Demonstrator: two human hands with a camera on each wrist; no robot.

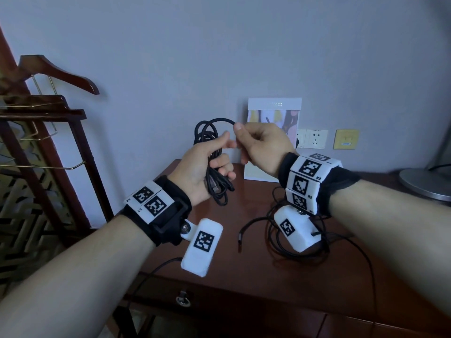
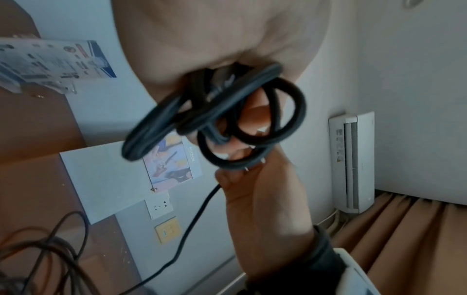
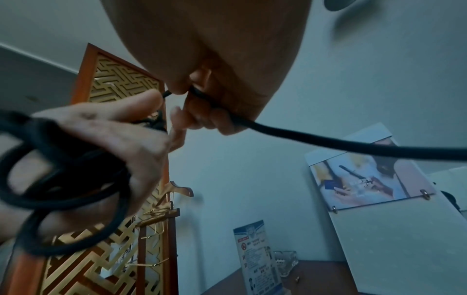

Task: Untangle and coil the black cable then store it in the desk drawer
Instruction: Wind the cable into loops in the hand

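My left hand (image 1: 219, 152) grips a bundle of coiled black cable (image 1: 212, 128) above the dark wooden desk (image 1: 244, 276); the loops stick out above and below the fist. Just to its right, my right hand (image 1: 238, 135) pinches a strand at the top of the coil. In the left wrist view the loops (image 2: 227, 111) hang from the palm. In the right wrist view the strand (image 3: 328, 143) runs from the pinching fingers (image 3: 202, 117) off to the right. More cable (image 1: 292, 250) lies loose on the desk under my right wrist, one end (image 1: 240, 237) pointing forward. The drawer (image 1: 219, 311) with a ring pull (image 1: 183, 300) is closed.
A white picture board (image 1: 274, 111) leans on the wall behind the hands, with wall sockets (image 1: 314, 139) beside it. A wooden clothes rack with a hanger (image 1: 48, 118) stands left of the desk. A round lamp base (image 1: 427, 184) sits far right. A leaflet stand (image 3: 255, 257) and a glass ashtray (image 3: 285, 261) are on the desk.
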